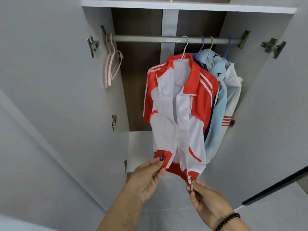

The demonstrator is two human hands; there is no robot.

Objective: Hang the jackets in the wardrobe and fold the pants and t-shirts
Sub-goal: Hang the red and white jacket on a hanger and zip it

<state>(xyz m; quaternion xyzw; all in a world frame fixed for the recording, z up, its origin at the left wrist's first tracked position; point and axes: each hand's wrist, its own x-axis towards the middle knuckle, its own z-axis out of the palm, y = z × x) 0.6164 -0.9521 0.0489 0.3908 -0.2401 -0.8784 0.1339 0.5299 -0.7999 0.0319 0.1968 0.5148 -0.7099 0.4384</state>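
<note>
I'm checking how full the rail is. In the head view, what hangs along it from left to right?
Empty pink hangers → red and white jacket on a white hanger → light blue garment → white garment with red stripes.

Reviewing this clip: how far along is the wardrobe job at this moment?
Done: the red-and-white jacket hangs on the rail, beside a light blue garment and a white one. In hand: the left hand pinches its hem, the right hand holds the zipper pull; the front is unzipped. Left: spare pink hangers; no pants or t-shirts in view.
</note>
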